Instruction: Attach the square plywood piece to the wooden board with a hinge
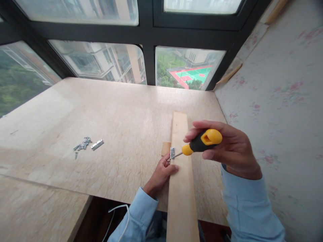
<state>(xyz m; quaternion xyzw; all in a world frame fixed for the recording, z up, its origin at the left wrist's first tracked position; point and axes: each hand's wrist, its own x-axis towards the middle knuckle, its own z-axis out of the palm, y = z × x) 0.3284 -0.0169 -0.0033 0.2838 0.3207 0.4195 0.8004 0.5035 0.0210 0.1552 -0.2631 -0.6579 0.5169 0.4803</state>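
A long wooden board (182,195) runs from the front edge toward the window, over a small wood piece (166,148) that sticks out on its left. On the board's left edge sits a small metal hinge (172,153). My left hand (163,172) grips the board's edge just below the hinge, thumb on top and fingers at the side. My right hand (228,144) is closed around a yellow and black screwdriver (203,141). The screwdriver is tilted, its tip at the hinge's lower right; whether a screw sits under it is too small to tell.
On the marble-patterned sill (126,117) to the left lie a pile of hinges and screws (84,144), a single hinge (97,144) and a loose screw (76,155). A white cable (127,215) hangs near my left sleeve. Papered wall (285,111) bounds the right, windows the back.
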